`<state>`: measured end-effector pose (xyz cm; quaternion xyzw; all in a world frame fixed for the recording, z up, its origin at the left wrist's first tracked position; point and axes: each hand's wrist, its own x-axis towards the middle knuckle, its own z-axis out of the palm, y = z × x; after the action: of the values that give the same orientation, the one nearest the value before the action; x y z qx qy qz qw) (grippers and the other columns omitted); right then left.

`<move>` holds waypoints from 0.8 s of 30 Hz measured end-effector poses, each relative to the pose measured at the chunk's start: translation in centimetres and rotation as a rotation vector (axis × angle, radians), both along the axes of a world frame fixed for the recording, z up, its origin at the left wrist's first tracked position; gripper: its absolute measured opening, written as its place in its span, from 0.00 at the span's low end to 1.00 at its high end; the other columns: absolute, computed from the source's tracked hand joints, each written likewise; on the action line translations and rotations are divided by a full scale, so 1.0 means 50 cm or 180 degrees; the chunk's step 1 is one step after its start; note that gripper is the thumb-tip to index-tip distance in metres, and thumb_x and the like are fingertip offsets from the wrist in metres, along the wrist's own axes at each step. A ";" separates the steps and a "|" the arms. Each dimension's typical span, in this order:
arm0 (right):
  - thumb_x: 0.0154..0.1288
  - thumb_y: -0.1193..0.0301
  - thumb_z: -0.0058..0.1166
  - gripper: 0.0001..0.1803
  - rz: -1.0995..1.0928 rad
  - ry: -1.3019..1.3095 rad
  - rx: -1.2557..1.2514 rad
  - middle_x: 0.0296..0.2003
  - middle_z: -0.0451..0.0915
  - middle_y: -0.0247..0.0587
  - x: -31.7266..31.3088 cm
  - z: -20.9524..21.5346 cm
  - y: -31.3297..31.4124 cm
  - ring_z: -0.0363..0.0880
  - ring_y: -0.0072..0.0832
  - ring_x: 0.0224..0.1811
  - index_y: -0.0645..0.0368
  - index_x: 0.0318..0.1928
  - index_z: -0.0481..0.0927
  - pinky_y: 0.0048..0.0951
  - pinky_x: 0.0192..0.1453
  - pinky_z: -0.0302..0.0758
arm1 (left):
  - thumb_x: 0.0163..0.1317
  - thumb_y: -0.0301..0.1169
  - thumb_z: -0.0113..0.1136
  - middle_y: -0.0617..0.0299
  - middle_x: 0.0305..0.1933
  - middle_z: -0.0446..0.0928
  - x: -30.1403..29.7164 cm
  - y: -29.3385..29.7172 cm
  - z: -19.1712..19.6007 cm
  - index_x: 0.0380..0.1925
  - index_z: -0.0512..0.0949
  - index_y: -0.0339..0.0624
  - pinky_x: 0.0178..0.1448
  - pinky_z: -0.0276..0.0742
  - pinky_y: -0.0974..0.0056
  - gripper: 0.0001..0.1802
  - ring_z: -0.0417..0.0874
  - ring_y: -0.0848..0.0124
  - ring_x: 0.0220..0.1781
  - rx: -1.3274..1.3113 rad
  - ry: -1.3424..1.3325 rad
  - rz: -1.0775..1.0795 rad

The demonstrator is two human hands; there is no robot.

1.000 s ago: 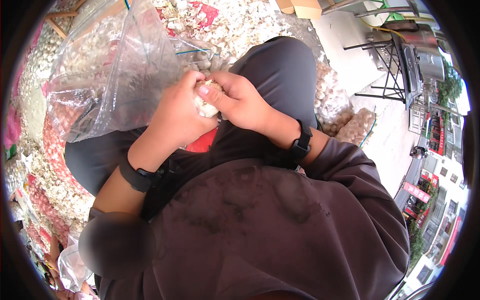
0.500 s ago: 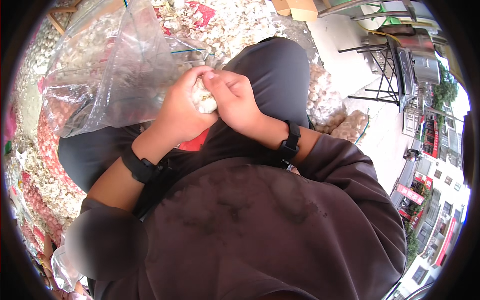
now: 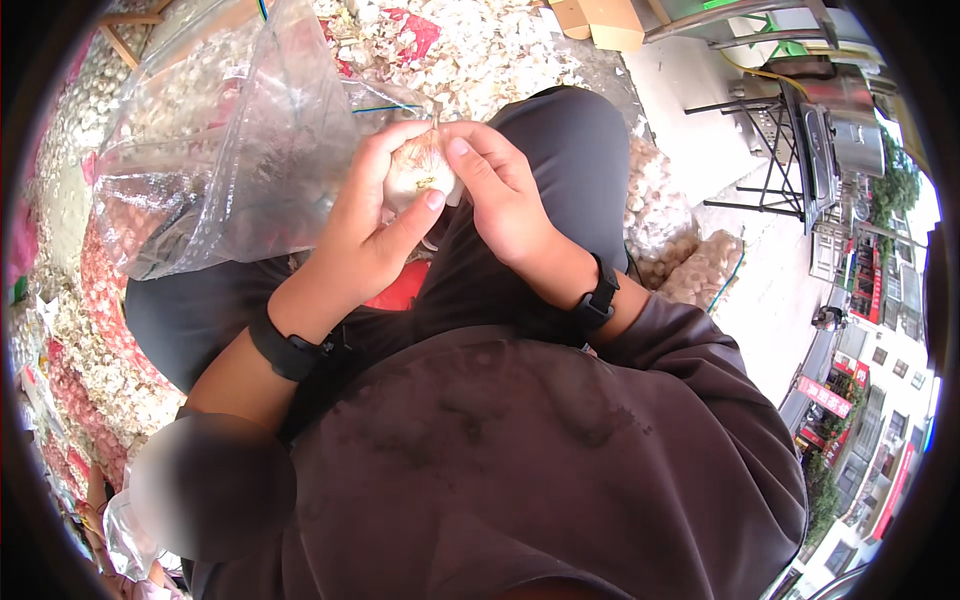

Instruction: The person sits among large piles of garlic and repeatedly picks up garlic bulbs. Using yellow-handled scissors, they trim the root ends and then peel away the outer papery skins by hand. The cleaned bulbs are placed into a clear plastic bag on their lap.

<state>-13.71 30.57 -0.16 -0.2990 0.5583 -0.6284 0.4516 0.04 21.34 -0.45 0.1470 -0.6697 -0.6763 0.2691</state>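
While the left hand (image 3: 365, 225) cradles the garlic bulb (image 3: 413, 178) above the dark trousers (image 3: 565, 150) and the right hand (image 3: 503, 200) pinches its side, peeling seems in hand, probably calling next for a gentle pull.

We see white lettering on a red shop sign (image 3: 824, 396) beyond the black cross-legged table (image 3: 820, 160), too small for us to read

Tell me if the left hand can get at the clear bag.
Likely yes: the left hand is close beside the clear bag with nothing seen between them, though it holds garlic.
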 end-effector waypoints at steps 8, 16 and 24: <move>0.68 0.77 0.51 0.12 -0.0110 0.1196 -0.0644 0.47 0.70 0.41 -0.002 0.018 0.001 0.71 0.26 0.46 0.60 0.51 0.75 0.26 0.49 0.72 | 0.73 0.30 0.48 0.57 0.56 0.66 0.011 -0.001 0.005 0.53 0.64 0.41 0.41 0.77 0.70 0.12 0.75 0.74 0.46 0.0426 -0.0046 -0.0136; 0.53 0.78 0.62 0.15 0.0133 0.2515 -0.1041 0.46 0.67 0.43 -0.010 0.023 0.003 0.69 0.34 0.47 0.58 0.44 0.80 0.30 0.52 0.70 | 0.74 0.29 0.44 0.56 0.52 0.69 0.014 -0.009 0.014 0.48 0.63 0.41 0.46 0.77 0.69 0.08 0.72 0.76 0.46 0.0066 0.0006 -0.0209; 0.56 0.79 0.59 0.10 0.0340 0.2673 -0.1010 0.41 0.66 0.43 -0.012 0.018 -0.001 0.68 0.34 0.42 0.58 0.39 0.76 0.29 0.46 0.69 | 0.73 0.28 0.43 0.58 0.47 0.68 0.016 -0.007 -0.007 0.44 0.62 0.40 0.44 0.78 0.69 0.05 0.73 0.75 0.46 -0.0571 -0.0227 -0.0058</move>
<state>-14.31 30.50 0.74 -0.6220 0.5737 -0.5063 0.1663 0.85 20.98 -0.78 0.1402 -0.7381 -0.6104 0.2510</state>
